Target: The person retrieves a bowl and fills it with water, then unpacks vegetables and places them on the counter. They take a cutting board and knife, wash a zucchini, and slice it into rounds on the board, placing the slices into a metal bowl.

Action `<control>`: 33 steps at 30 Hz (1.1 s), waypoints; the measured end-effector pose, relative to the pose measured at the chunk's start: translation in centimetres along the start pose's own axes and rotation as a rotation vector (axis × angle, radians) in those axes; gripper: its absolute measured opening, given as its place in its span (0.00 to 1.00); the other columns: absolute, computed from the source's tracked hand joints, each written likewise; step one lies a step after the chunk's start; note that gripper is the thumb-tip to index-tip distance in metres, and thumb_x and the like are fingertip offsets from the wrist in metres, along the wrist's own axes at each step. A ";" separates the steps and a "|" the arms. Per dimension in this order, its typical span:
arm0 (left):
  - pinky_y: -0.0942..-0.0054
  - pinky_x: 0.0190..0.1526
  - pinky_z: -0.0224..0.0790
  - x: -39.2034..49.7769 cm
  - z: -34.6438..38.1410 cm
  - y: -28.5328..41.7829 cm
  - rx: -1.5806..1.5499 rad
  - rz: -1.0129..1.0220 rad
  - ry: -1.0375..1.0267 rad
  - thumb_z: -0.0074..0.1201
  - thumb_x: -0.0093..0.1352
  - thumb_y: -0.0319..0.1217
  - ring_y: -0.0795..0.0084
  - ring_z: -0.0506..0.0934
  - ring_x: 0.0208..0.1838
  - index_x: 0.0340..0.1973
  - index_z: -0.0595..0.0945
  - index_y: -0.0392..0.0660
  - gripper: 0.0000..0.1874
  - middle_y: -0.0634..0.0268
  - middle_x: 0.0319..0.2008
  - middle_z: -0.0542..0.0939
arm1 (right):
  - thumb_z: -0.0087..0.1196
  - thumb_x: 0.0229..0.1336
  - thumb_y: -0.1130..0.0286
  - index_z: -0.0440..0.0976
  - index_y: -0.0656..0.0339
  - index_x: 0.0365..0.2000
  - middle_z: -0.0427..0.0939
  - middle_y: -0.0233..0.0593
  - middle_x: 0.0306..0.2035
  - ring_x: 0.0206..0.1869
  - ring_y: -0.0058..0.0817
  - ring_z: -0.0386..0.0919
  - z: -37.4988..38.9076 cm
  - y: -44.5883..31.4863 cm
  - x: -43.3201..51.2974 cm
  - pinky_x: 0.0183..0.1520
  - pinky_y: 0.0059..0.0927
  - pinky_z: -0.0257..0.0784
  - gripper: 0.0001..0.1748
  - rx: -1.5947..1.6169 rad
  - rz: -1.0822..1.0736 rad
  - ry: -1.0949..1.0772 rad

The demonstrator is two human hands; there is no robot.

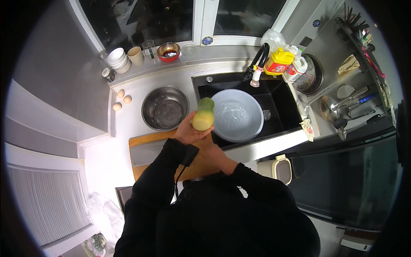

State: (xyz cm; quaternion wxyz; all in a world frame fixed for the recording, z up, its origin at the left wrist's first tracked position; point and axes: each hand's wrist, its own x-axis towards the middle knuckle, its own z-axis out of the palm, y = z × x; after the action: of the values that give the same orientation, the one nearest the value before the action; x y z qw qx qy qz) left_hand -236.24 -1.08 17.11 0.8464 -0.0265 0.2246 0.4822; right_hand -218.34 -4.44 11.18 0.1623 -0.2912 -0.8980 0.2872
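Observation:
My left hand point(189, 131) holds a green and yellow vegetable piece point(204, 114), perhaps a squash or radish, tilted with its pale cut end towards me. My right hand point(215, 155) is slightly blurred over the wooden cutting board point(196, 168); whether it holds anything cannot be told. On the board's left part lies a wide cleaver blade point(147, 152), its handle hidden. A pale plastic basin point(236, 115) stands in the black sink just right of the vegetable. Left of the sink is a steel bowl point(165, 109).
Eggs point(127, 99) lie at the left wall. Stacked bowls point(117, 57), cups and a red bowl point(168, 53) line the sill. A black faucet point(261, 57) and detergent bottles point(279, 61) stand behind the sink. Utensils point(329, 107) hang at the right.

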 end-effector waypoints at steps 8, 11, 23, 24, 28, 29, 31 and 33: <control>0.64 0.56 0.76 -2.9 2.0 -0.6 0.438 0.077 0.101 0.50 0.75 0.46 0.60 0.77 0.58 0.62 0.69 0.37 0.29 0.52 0.56 0.76 | 0.51 0.61 0.68 0.74 0.65 0.46 0.79 0.50 0.45 0.46 0.46 0.78 3.9 -3.6 2.4 0.47 0.42 0.74 0.15 0.754 0.155 -0.269; 0.64 0.57 0.76 -6.0 2.2 -0.1 0.389 0.145 0.137 0.51 0.74 0.45 0.59 0.76 0.59 0.62 0.69 0.38 0.29 0.51 0.58 0.75 | 0.50 0.62 0.69 0.74 0.65 0.47 0.79 0.50 0.45 0.47 0.46 0.78 5.9 -3.6 3.3 0.47 0.41 0.73 0.15 0.640 0.052 -0.281; 0.53 0.61 0.73 -18.6 -0.6 2.0 0.224 0.455 0.384 0.55 0.72 0.42 0.53 0.79 0.56 0.58 0.71 0.35 0.27 0.48 0.53 0.79 | 0.46 0.64 0.71 0.70 0.62 0.46 0.78 0.50 0.37 0.41 0.49 0.77 4.0 -5.3 5.1 0.43 0.46 0.72 0.12 -0.125 -0.301 -0.302; 0.54 0.60 0.73 -19.9 -0.9 2.0 0.250 0.511 0.354 0.55 0.72 0.42 0.54 0.80 0.55 0.57 0.72 0.35 0.26 0.48 0.53 0.80 | 0.46 0.64 0.71 0.70 0.61 0.46 0.78 0.50 0.37 0.40 0.49 0.77 2.3 -4.9 4.6 0.42 0.46 0.72 0.12 -0.065 -0.279 -0.364; 0.60 0.59 0.75 -24.0 -2.3 2.9 0.445 0.593 0.420 0.55 0.73 0.38 0.59 0.80 0.56 0.61 0.70 0.36 0.26 0.51 0.55 0.79 | 0.47 0.62 0.70 0.69 0.61 0.51 0.79 0.54 0.38 0.42 0.49 0.78 -2.6 -2.5 2.6 0.41 0.49 0.73 0.17 -0.085 -0.079 -0.487; 0.61 0.59 0.75 -25.1 -2.9 2.9 0.509 0.619 0.472 0.55 0.72 0.37 0.60 0.80 0.56 0.62 0.68 0.37 0.27 0.52 0.55 0.78 | 0.48 0.61 0.69 0.69 0.61 0.51 0.79 0.55 0.39 0.43 0.49 0.79 -3.1 -2.2 2.2 0.42 0.50 0.73 0.18 -0.119 -0.075 -0.455; 0.64 0.64 0.67 -26.0 -4.1 2.4 0.683 0.652 0.607 0.65 0.65 0.46 0.66 0.75 0.61 0.65 0.65 0.34 0.42 0.55 0.57 0.76 | 0.49 0.60 0.68 0.68 0.62 0.53 0.79 0.56 0.40 0.42 0.53 0.79 -3.6 -1.9 1.7 0.43 0.51 0.73 0.21 -0.108 -0.090 -0.325; 0.67 0.62 0.66 -26.6 -5.4 1.9 0.752 0.674 0.679 0.67 0.64 0.38 0.64 0.74 0.60 0.66 0.65 0.35 0.40 0.54 0.59 0.74 | 0.51 0.60 0.67 0.69 0.61 0.53 0.79 0.58 0.40 0.42 0.57 0.78 -3.9 -1.9 2.1 0.43 0.51 0.73 0.21 -0.049 -0.072 -0.299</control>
State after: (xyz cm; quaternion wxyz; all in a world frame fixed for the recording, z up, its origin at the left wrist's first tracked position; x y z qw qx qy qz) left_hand -251.24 -22.91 23.39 0.4797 0.1947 0.6330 0.5756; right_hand -218.97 -2.76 15.60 0.0295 -0.2168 -0.9287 0.2993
